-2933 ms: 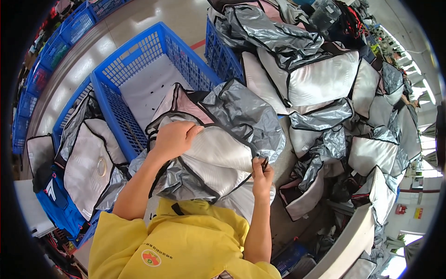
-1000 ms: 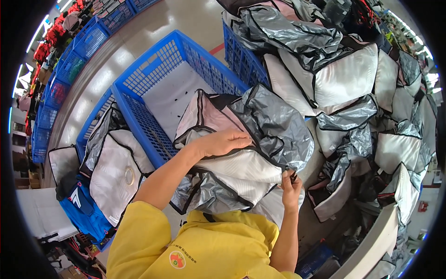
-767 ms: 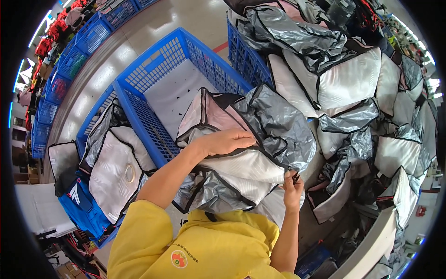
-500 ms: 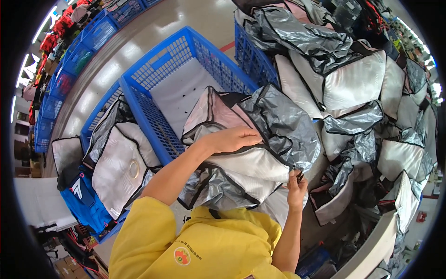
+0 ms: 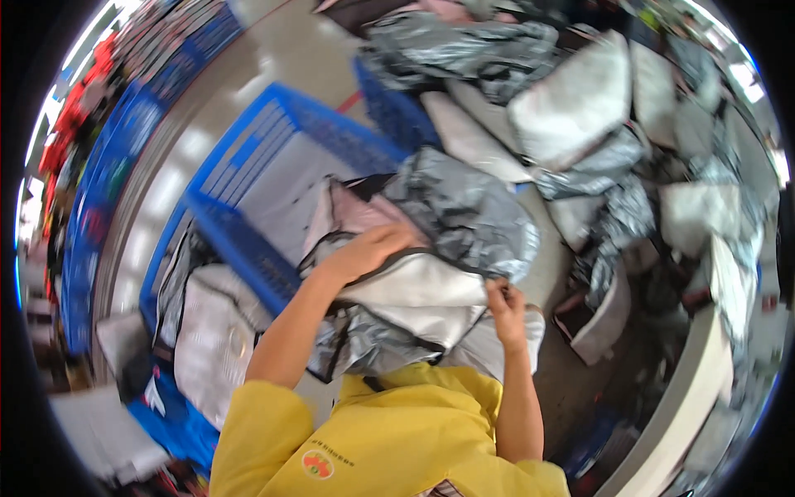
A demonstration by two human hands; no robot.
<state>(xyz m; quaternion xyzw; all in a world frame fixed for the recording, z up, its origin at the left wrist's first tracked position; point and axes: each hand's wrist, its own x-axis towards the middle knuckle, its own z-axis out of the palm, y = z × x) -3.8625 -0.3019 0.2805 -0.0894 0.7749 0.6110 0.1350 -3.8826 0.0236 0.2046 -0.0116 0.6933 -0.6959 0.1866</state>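
Note:
In front of my body lies a half-sewn insulated bag (image 5: 422, 282), with pale quilted panels, black-bound edges and a pink panel. Loose silver lining (image 5: 468, 215) bulges from its far right side, and more silver sheet hangs on the near side. My left hand (image 5: 374, 250) is closed over the black-bound edge near the pink part, its thumb hidden. At the right end of the same edge, my right hand (image 5: 505, 302) pinches the bag's corner between thumb and fingers. Whatever lies under the folds is hidden.
Beyond the bag stands a blue plastic crate (image 5: 277, 108) with a white sheet inside. More pale bag pieces (image 5: 217, 331) and a blue bag (image 5: 178, 414) sit at left. A heap of silver-and-white bags (image 5: 571, 99) fills the right, by a pale curved edge (image 5: 679, 398).
The view has swung and blurred, so crate and heap sit differently in it. Both hands stay on the bag's edge, and the left fingers look more bent.

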